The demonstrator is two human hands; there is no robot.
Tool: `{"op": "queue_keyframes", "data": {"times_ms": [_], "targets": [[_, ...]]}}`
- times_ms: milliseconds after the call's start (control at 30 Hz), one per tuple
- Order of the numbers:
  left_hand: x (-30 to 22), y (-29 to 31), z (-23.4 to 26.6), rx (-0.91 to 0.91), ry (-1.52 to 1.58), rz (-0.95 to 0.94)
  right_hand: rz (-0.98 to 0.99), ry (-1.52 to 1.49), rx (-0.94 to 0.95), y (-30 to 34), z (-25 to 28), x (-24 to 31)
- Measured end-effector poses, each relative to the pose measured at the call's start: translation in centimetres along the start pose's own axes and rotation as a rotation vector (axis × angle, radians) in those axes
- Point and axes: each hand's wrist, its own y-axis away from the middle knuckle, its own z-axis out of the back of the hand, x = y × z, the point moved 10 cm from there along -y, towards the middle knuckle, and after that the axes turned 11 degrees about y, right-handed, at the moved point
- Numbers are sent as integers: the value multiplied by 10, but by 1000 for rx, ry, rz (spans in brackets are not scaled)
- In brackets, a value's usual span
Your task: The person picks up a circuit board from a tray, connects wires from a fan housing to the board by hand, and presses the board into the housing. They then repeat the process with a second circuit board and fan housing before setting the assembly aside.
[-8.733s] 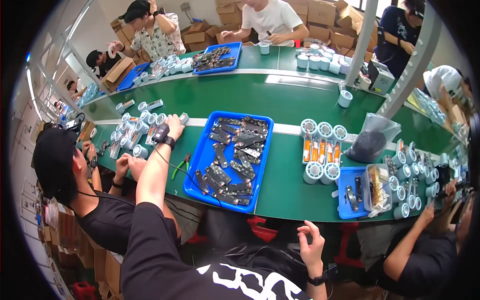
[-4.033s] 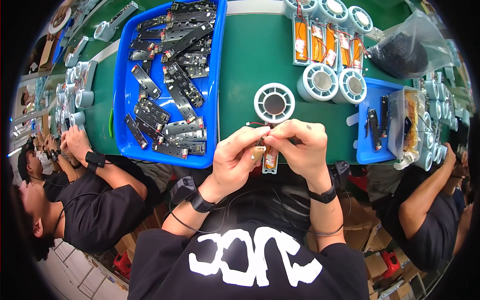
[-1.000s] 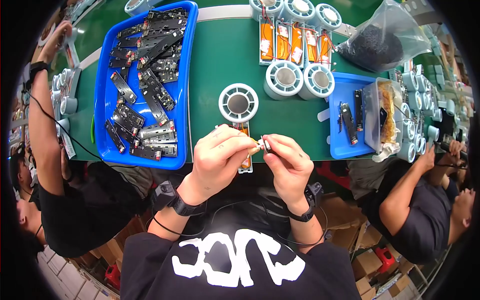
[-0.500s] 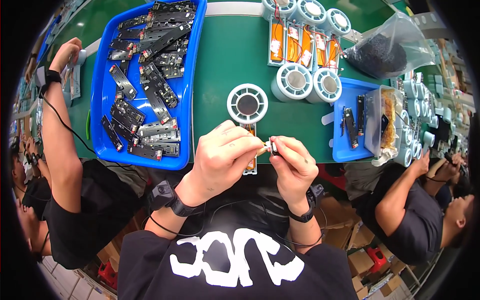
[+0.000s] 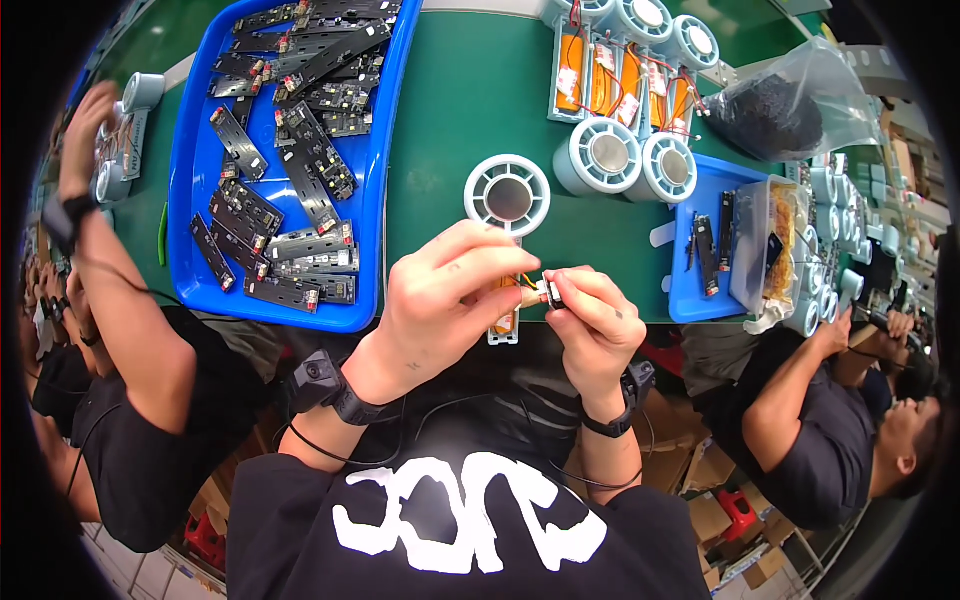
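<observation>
My left hand (image 5: 450, 300) and my right hand (image 5: 592, 325) meet over the near edge of the green table (image 5: 470, 110). Between their fingertips they pinch a small white connector (image 5: 549, 292) with thin wires leading from it. Under my left fingers lies a pale plastic housing with an orange cell (image 5: 505, 318), mostly hidden by the hand. A round white grille part (image 5: 507, 194) lies just beyond my hands.
A large blue tray (image 5: 372, 190) of black circuit boards sits at left. Two more round parts (image 5: 630, 162) and orange-cell housings (image 5: 620, 85) lie behind. A small blue tray (image 5: 692, 300) and clear box are at right. Other people sit on both sides.
My hands have stayed together at the table edge, working the connector; the view has shifted slightly. The person at left has raised an arm toward the parts at the far left.
</observation>
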Motion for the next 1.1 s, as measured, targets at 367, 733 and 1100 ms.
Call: {"op": "queue_keyframes", "data": {"times_ms": [367, 733, 1100], "targets": [[-4, 3, -3, 110, -7, -225, -74, -33, 66, -4, -5, 3], [51, 70, 0, -512, 862, 810, -453, -553, -139, 1, -7, -38], [34, 41, 17, -351, 226, 157, -419, -557, -163, 6, -8, -32]]}}
